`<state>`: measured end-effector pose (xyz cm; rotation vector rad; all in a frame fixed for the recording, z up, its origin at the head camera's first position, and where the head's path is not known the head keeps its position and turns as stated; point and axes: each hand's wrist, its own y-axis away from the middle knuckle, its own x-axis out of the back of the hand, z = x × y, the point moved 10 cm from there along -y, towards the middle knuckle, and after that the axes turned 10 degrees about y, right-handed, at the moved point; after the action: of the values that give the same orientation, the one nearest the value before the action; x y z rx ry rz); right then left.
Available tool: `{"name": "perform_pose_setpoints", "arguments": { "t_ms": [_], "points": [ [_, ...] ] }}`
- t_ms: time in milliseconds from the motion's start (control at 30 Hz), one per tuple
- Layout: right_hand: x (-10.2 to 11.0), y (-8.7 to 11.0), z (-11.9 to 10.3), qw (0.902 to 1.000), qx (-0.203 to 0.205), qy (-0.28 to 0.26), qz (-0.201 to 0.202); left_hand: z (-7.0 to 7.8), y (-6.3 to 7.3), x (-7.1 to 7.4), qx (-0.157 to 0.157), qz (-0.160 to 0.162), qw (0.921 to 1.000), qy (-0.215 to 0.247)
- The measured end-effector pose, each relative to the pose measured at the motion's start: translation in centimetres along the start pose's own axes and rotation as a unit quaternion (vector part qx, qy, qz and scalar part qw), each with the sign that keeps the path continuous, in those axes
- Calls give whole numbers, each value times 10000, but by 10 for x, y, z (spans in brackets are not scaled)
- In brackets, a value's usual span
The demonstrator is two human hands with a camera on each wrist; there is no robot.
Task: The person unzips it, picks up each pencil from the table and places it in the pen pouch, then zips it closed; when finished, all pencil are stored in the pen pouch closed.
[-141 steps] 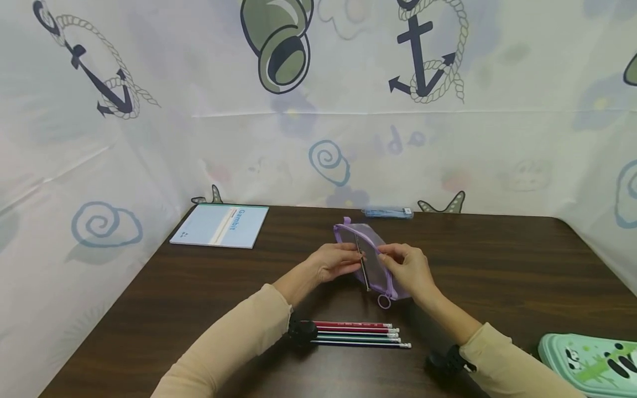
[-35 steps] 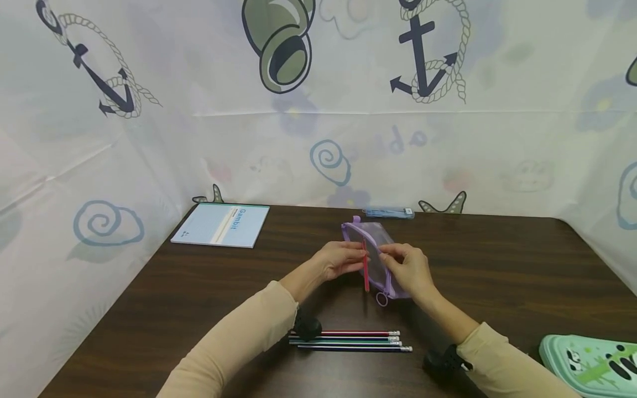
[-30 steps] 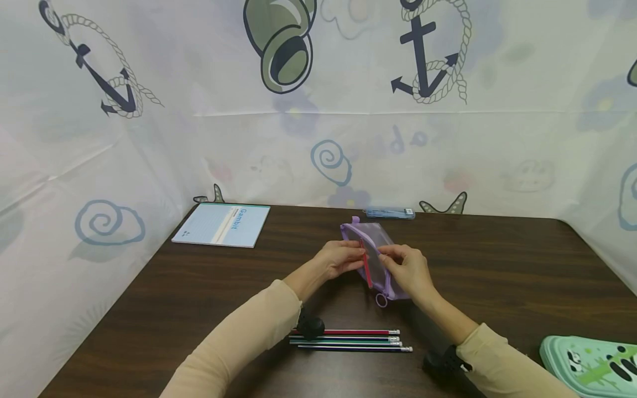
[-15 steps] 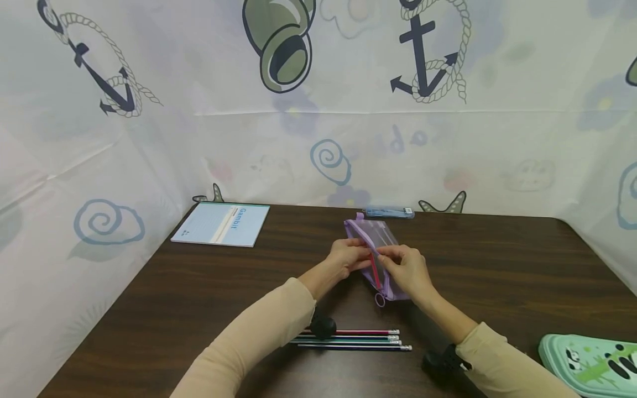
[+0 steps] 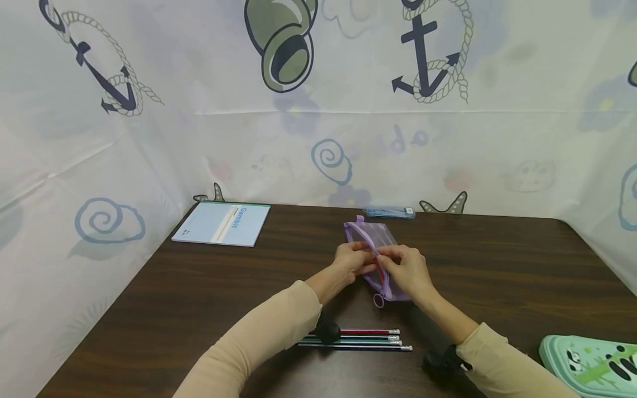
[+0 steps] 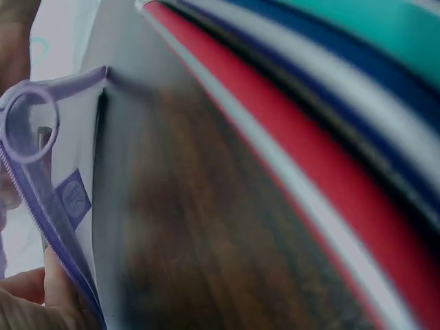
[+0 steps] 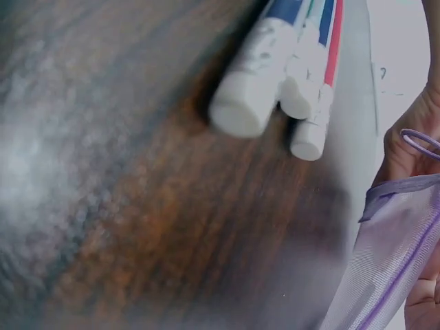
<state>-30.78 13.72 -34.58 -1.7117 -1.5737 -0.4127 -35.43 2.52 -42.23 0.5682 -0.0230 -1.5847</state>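
A purple mesh pencil pouch (image 5: 385, 237) with a zipper stands unzipped and tilted on the table, a ring hanging from its zipper pull. My left hand (image 5: 350, 263) reaches its fingertips into the opening and pinches a red pencil (image 5: 380, 271), mostly covered by the hands and the pouch edge. With thumb and fingers, my right hand (image 5: 409, 271) grips the pouch's near rim on the right. Several pencils (image 5: 370, 340) with white erasers lie side by side in front, partly under my left wrist. In the right wrist view their erasers (image 7: 240, 106) appear close up.
At the back left lies a light blue notebook (image 5: 224, 224). A blue clear-wrapped packet (image 5: 390, 213) sits by the table's back edge. On the right front is a mint green panda case (image 5: 592, 362). Printed cloth (image 5: 318, 127) hangs behind the table (image 5: 497, 265).
An earlier dark pencil is gone from my left hand, and one red pencil has left the row. My left hand has brought that red pencil rightward into the pouch opening; my right hand stays put.
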Motion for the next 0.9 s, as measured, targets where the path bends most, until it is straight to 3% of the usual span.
{"name": "perform_pose_setpoints", "arguments": {
  "t_ms": [233, 433, 567, 667, 733, 767, 800, 900],
  "points": [
    [-3, 3, 1, 9999, -117, -94, -25, -12, 0, -4, 36, -89, 9994, -325],
    [-1, 3, -2, 9998, 42, -114, 130, -15, -2, -6, 42, -152, 9994, -306],
    [1, 1, 2, 9998, 33, -68, 196, -10, 1, -6, 157, -438, 9982, -375],
    [5, -1, 8, 9996, -60, 16, 260, -3, 11, -5, 290, -974, 9930, -596],
    [8, -3, 12, 9994, -126, 59, 304, -2, 22, -3, 497, -1600, 9806, -1022],
    [10, -4, 14, 9993, -146, 84, 337, -3, 30, -2, 614, -1968, 9692, -1347],
    [11, -5, 16, 9992, -151, 102, 368, -5, 37, 0, 714, -2308, 9554, -1699],
    [16, -6, 18, 9989, -129, 158, 432, -13, 61, 11, 984, -3176, 9041, -2683]
  ]
}}
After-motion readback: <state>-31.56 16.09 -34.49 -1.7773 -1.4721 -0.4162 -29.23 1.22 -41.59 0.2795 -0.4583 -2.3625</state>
